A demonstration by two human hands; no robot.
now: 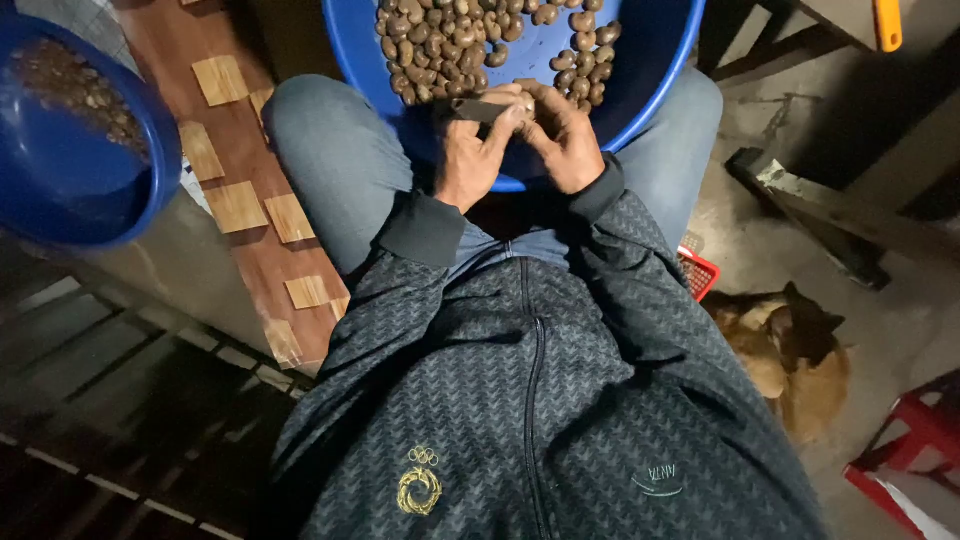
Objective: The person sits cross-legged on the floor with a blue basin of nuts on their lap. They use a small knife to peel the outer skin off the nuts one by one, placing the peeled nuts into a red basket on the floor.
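A large blue basin point(655, 60) rests on my lap, holding several brown, kidney-shaped nuts point(450, 40). Both hands meet over its near rim. My left hand point(472, 155) grips a small dark blade-like tool point(478, 109) that points right. My right hand point(568, 140) has its fingers closed against the tool's tip, pinching something small that I cannot make out, probably a nut. My grey trousers and dark patterned jacket fill the lower middle of the view.
A second blue basin point(60, 190) with brown pieces stands at the left. Beside it lies a reddish wooden board point(250, 260) with pale square tiles. A dog point(790, 350) lies on the floor at the right, near a red crate point(700, 272) and a red stool point(915, 430).
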